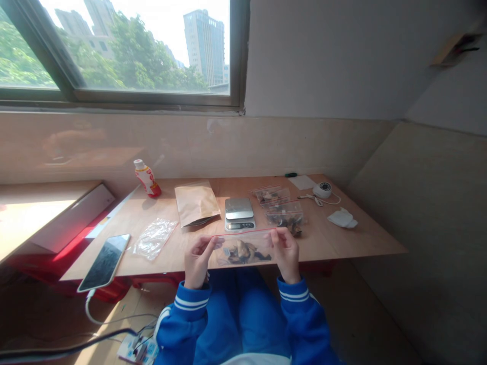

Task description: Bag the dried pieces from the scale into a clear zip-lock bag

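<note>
Blue sleeves (182, 317) with white stripes rose from the bottom of the view, and both hands were held over the near edge of the worktop (361, 243). The left hand (198, 262) and the right hand (286, 254) gripped a clear zip bag (243, 251) with a red seal by its two ends, its edges pinched narrowly between thumbs and fingers (208, 246). Held this way, the bag was stretched flat and level, apparently to keep the dried brown pieces (241, 252) inside it in plain view. The bag hung just in front of the scale (239, 209). Behind and to the right of the scale lay two more filled bags (285, 215); to its left sat a kraft pouch (197, 203), and farther left lay a crumpled clear bag (153, 239) and a phone (104, 262). The scale's central spot seemed chosen to keep it within easy reach of both hands.
</note>
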Available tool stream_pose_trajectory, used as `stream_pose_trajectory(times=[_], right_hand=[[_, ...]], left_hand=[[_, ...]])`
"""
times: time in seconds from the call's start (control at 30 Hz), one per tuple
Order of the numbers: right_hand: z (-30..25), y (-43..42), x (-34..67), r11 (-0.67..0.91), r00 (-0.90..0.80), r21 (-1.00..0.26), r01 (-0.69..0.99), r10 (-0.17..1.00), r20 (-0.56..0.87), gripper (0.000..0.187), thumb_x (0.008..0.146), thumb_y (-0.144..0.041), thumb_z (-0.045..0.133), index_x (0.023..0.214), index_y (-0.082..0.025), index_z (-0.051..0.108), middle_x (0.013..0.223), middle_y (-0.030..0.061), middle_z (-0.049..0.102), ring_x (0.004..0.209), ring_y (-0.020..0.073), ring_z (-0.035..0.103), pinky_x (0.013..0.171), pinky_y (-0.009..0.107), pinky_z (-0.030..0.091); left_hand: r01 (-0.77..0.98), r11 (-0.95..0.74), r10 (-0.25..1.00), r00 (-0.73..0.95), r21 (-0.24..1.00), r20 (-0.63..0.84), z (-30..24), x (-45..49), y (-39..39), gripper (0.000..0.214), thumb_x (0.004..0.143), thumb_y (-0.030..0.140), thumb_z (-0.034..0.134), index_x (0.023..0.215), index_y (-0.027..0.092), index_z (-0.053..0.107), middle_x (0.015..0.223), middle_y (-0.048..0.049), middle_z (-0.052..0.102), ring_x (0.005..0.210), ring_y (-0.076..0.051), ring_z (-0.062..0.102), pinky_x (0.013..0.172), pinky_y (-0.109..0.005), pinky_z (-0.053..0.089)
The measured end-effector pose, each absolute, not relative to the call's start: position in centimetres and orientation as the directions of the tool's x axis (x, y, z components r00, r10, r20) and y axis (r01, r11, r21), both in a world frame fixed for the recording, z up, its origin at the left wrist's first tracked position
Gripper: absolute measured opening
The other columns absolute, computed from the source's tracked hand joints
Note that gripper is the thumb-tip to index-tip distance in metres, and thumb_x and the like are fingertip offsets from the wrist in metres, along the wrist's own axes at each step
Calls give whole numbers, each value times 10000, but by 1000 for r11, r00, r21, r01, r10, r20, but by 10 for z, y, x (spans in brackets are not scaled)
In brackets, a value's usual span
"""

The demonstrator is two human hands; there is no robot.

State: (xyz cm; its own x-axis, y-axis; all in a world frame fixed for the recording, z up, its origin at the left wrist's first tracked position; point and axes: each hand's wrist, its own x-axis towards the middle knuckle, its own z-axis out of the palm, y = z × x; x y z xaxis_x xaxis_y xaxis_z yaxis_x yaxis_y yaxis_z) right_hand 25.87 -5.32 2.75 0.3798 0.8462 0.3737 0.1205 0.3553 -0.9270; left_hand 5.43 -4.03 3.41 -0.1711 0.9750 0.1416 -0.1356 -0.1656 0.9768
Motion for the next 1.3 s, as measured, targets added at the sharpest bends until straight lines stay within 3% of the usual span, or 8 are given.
stream_pose_trajectory(times=[0.3, 0.43, 0.6, 0.83, 0.97, 1.17, 1.3], right_hand=[[9, -46, 252, 259, 325, -965, 48, 909, 260, 302, 837, -473, 530, 905, -184, 587, 679, 14, 657, 580, 139, 580, 569, 260, 483], [-2, -50, 254, 228, 326, -971, 78, 914, 241, 317, 828, -476, 539, 895, -177, 622, 689, 21, 657, 607, 151, 590, 605, 277, 497], [-8, -51, 258, 231, 304, -971, 56, 923, 237, 270, 800, -442, 591, 857, -179, 613, 731, 34, 676, 620, 152, 593, 597, 277, 494], [-10, -50, 262, 218, 335, -974, 67, 914, 228, 270, 760, -440, 631, 762, -171, 611, 707, 33, 680, 579, 137, 579, 600, 284, 498], [-10, -51, 263, 203, 397, -978, 49, 895, 206, 273, 743, -430, 648, 779, -162, 608, 696, 32, 676, 588, 137, 585, 601, 278, 490], [-6, -51, 263, 230, 461, -959, 164, 841, 281, 262, 756, -416, 632, 760, -154, 619, 708, 41, 676, 649, 152, 594, 646, 283, 473], [-6, -48, 260, 254, 453, -965, 62, 854, 254, 246, 742, -408, 648, 756, -174, 575, 696, 27, 675, 684, 165, 621, 709, 314, 489]], left_hand=[[-298, -132, 963, -263, 945, 52, 10, 87, -40, 268, 823, 443, 526, 835, 176, 509, 722, 15, 578, 708, -117, 601, 714, -258, 498], [-314, -127, 965, -258, 941, 44, -3, 96, -45, 260, 797, 407, 575, 913, 180, 524, 815, 5, 570, 776, -118, 589, 739, -245, 476], [-346, -67, 971, -237, 936, -18, -9, 98, -46, 363, 758, 411, 618, 1015, 157, 580, 783, -13, 604, 757, -131, 587, 735, -259, 473], [-291, -27, 987, -160, 956, -21, -6, 93, -45, 291, 745, 426, 625, 784, 139, 648, 732, -33, 650, 749, -151, 603, 753, -271, 464], [-244, -32, 990, -143, 969, -4, -5, 90, -45, 275, 748, 414, 628, 778, 143, 667, 754, -41, 676, 764, -156, 615, 782, -285, 467], [-247, -121, 973, -221, 961, 66, -5, 88, -44, 234, 721, 382, 664, 737, 149, 647, 766, -41, 680, 811, -177, 629, 834, -324, 474], [-309, -128, 969, -243, 942, 52, -6, 88, -43, 222, 714, 366, 677, 706, 160, 595, 757, -29, 676, 808, -176, 637, 825, -325, 479]])
